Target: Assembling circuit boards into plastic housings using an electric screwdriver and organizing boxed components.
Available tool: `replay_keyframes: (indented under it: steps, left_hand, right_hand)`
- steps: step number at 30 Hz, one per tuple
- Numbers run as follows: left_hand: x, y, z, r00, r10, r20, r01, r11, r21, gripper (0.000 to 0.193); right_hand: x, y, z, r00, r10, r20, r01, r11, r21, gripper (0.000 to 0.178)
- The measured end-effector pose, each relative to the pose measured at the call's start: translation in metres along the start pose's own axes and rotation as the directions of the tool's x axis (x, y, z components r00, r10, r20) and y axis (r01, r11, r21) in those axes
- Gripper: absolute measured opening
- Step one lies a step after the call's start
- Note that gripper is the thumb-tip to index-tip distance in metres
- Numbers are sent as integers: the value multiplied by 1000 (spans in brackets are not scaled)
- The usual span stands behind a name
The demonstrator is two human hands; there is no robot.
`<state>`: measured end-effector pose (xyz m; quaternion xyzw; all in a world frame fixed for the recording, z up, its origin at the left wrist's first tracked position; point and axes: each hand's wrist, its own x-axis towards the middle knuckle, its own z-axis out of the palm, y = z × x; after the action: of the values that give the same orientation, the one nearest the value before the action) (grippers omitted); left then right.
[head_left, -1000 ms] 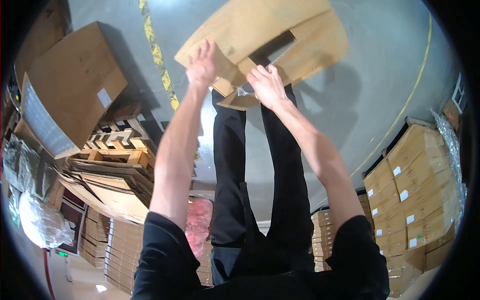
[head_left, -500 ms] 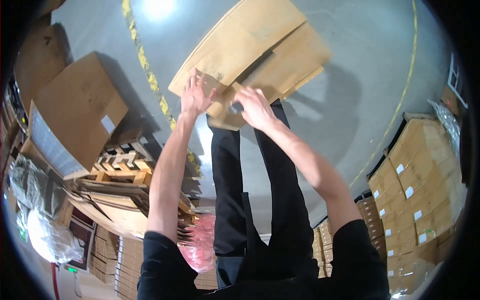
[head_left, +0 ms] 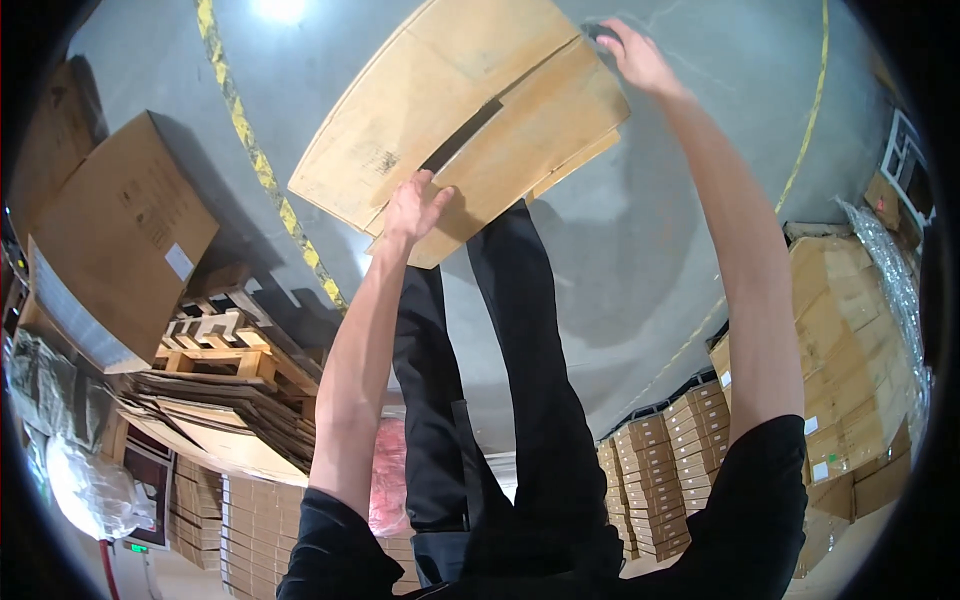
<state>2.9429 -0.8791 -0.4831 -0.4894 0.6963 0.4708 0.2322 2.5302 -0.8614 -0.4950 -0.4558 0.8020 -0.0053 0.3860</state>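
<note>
A brown cardboard box (head_left: 450, 90) lies in front of my legs, with a dark gap running between its two upper flaps. My left hand (head_left: 410, 208) is at the near left end of the near flap (head_left: 530, 135), fingers bent over its edge by the gap and thumb apart. Beyond the box's far right corner, my right hand (head_left: 640, 60) is closed round a small dark object (head_left: 600, 33). Most of that object is hidden by the fingers, and its kind cannot be made out.
Left of me stand a large open carton (head_left: 130, 220), a wooden pallet (head_left: 220, 355) and a stack of flattened cardboard (head_left: 220, 420). Wrapped cartons (head_left: 840, 340) and stacked small boxes (head_left: 650, 470) are on the right. Yellow tape (head_left: 250, 150) marks the floor.
My right hand has swept from the near end of the box away to its far right corner. The left hand stays at the near end, its fingers now bent more. The whole view has shifted slightly.
</note>
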Motion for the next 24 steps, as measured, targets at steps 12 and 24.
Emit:
replay_keyframes:
  steps: [12, 24]
  left_hand:
    - [-16, 27, 1, 979, 185, 86, -185, 983, -11, 23]
    - [-81, 49, 16, 939, 344, 27, -345, 939, 21, 11]
  right_hand:
    - [-26, 41, 15, 978, -136, -158, 149, 986, 74, 28]
    - [-120, 143, 32, 988, 84, 130, -76, 995, -65, 31]
